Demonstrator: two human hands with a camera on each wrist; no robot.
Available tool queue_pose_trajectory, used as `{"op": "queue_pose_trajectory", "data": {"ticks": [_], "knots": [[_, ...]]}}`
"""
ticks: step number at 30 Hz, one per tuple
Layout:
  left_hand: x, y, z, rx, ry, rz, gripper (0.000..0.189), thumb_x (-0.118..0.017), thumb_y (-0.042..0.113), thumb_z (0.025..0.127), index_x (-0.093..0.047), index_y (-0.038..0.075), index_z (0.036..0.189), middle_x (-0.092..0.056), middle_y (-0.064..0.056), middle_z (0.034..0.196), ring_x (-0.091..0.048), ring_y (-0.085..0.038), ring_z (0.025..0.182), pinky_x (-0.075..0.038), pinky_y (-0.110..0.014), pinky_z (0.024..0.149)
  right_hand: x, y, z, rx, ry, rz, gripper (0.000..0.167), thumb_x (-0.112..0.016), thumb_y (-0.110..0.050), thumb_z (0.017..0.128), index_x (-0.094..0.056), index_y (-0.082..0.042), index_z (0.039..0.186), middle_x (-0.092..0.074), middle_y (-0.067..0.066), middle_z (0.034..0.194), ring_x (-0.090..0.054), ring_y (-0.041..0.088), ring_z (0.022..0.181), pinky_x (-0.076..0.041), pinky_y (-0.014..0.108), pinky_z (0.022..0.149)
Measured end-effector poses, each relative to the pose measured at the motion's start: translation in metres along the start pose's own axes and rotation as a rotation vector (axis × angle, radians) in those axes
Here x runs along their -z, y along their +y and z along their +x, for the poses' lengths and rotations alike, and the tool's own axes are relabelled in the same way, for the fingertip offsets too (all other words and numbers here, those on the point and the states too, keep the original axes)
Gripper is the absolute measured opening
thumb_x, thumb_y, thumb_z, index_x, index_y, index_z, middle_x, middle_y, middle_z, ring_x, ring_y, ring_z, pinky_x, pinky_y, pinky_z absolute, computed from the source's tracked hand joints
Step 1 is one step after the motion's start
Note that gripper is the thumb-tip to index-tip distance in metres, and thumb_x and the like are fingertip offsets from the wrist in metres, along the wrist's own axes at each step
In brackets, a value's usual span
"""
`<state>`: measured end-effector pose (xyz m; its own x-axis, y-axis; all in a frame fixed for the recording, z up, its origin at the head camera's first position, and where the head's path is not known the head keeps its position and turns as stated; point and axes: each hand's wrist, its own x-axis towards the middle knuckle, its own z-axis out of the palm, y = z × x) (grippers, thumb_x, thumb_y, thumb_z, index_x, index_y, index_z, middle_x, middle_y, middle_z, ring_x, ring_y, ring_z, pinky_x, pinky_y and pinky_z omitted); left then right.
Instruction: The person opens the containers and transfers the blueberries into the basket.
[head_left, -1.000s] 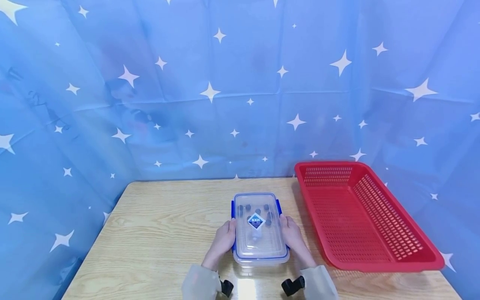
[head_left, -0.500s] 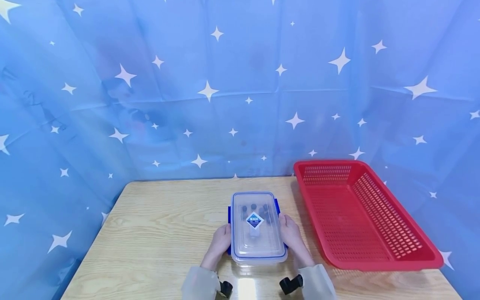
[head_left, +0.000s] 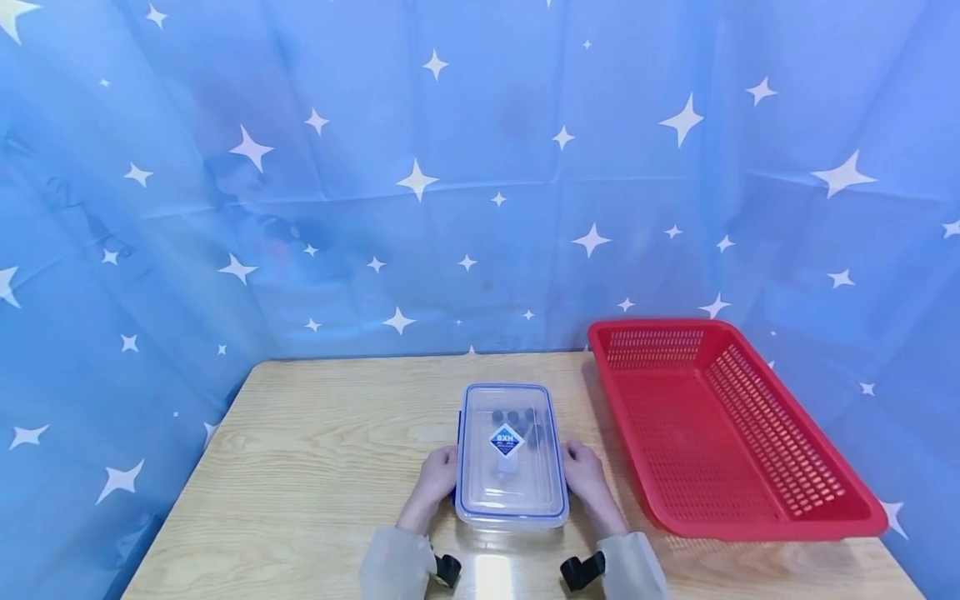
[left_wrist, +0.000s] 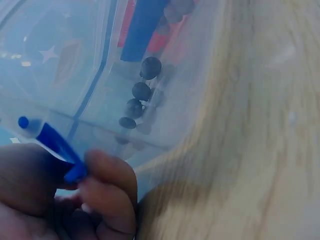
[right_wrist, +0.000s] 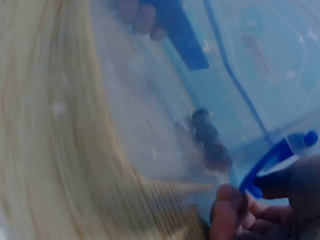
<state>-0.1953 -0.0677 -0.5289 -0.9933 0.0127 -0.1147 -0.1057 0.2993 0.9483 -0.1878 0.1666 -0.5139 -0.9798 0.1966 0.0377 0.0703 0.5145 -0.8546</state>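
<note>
A clear plastic food container with a blue seal and a diamond-shaped label lies lengthwise before me, lid on. Through its wall show several small dark balls, gathered toward the far end. On the container's left side, my left hand pinches a blue latch between thumb and curled fingers. My right hand does likewise with the blue latch on the right side. Both latches stand out from the container wall in the wrist views.
A large red plastic basket with perforated walls stands to the right of the container. Under everything is a wood-grain table. A blue curtain with white stars hangs behind the table's back edge.
The container has shifted slightly left, and the dark balls inside have moved about. My hands have gone from lying along the container's sides to curled fingers at its latches.
</note>
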Motion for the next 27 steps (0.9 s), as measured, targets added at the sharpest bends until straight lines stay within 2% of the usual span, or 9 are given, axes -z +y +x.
{"op": "queue_pose_trajectory", "data": {"ticks": [2,4,6,8,10,13,18,21,27], "knots": [[0.001,0.000,-0.001,0.018,0.048,-0.023,0.023,-0.049,0.013,0.094,-0.061,-0.006,0.087,-0.059,-0.008,0.068,-0.052,-0.011,0.053,-0.047,-0.023,0.045,0.000,0.002,0.000,0.078,0.084,-0.019,0.009,-0.058,-0.002,0.086,-0.057,0.004,0.079,-0.055,0.007,0.066,-0.049,0.014,0.062,-0.041,0.027,0.056],[0.004,0.005,-0.003,-0.005,0.133,-0.012,0.016,-0.055,0.010,0.091,-0.058,-0.002,0.081,-0.055,-0.004,0.062,-0.048,-0.010,0.045,-0.044,-0.022,0.040,0.002,0.002,0.000,0.174,0.191,-0.046,0.006,-0.063,0.002,0.080,-0.058,0.002,0.078,-0.054,0.003,0.063,-0.046,0.008,0.057,-0.040,0.024,0.052],[0.009,0.013,-0.006,-0.058,0.217,0.032,0.011,-0.059,0.007,0.088,-0.059,-0.001,0.080,-0.055,-0.003,0.063,-0.049,-0.010,0.049,-0.045,-0.022,0.044,0.005,-0.001,-0.002,0.233,0.249,-0.042,0.008,-0.065,0.003,0.078,-0.058,0.000,0.074,-0.053,0.001,0.059,-0.043,0.004,0.054,-0.039,0.023,0.049],[0.013,0.023,-0.010,-0.124,0.265,0.100,0.010,-0.062,0.007,0.086,-0.061,-0.001,0.080,-0.057,-0.003,0.066,-0.050,-0.010,0.053,-0.046,-0.022,0.048,0.008,-0.006,-0.004,0.262,0.267,-0.051,0.012,-0.066,0.001,0.079,-0.059,-0.002,0.070,-0.051,-0.001,0.056,-0.041,0.002,0.051,-0.037,0.022,0.047],[0.015,0.032,-0.013,-0.176,0.254,0.150,0.014,-0.065,0.011,0.085,-0.063,-0.002,0.081,-0.058,-0.003,0.067,-0.049,-0.008,0.056,-0.046,-0.021,0.051,0.011,-0.014,-0.007,0.237,0.234,-0.051,0.016,-0.066,-0.006,0.082,-0.059,-0.004,0.068,-0.049,-0.003,0.055,-0.041,0.003,0.050,-0.036,0.022,0.047],[0.013,0.039,-0.017,-0.203,0.194,0.178,0.021,-0.069,0.018,0.083,-0.063,-0.003,0.081,-0.057,-0.002,0.064,-0.048,-0.006,0.052,-0.045,-0.021,0.046,0.013,-0.023,-0.009,0.156,0.168,-0.079,0.021,-0.069,-0.017,0.083,-0.060,-0.004,0.068,-0.048,-0.003,0.055,-0.043,0.008,0.051,-0.037,0.022,0.047],[0.010,0.043,-0.021,-0.179,0.191,0.185,0.026,-0.073,0.021,0.079,-0.061,-0.002,0.079,-0.053,0.000,0.060,-0.045,-0.006,0.049,-0.043,-0.021,0.044,0.015,-0.029,-0.009,0.037,0.046,-0.092,0.027,-0.072,-0.026,0.081,-0.061,-0.002,0.074,-0.053,0.001,0.060,-0.046,0.011,0.055,-0.038,0.022,0.047],[0.009,0.044,-0.022,-0.169,0.204,0.199,0.027,-0.075,0.021,0.076,-0.060,-0.002,0.078,-0.053,-0.001,0.061,-0.046,-0.008,0.052,-0.043,-0.022,0.047,0.015,-0.030,-0.010,0.013,-0.001,-0.100,0.029,-0.072,-0.028,0.081,-0.059,-0.002,0.075,-0.052,0.001,0.062,-0.046,0.012,0.056,-0.038,0.022,0.048],[0.007,0.045,-0.020,-0.172,0.215,0.213,0.029,-0.077,0.021,0.074,-0.060,-0.002,0.077,-0.054,-0.001,0.063,-0.048,-0.010,0.057,-0.044,-0.023,0.051,0.017,-0.032,-0.012,0.038,0.017,-0.124,0.030,-0.073,-0.028,0.080,-0.059,-0.002,0.073,-0.052,0.002,0.061,-0.046,0.012,0.056,-0.038,0.023,0.049]]}}
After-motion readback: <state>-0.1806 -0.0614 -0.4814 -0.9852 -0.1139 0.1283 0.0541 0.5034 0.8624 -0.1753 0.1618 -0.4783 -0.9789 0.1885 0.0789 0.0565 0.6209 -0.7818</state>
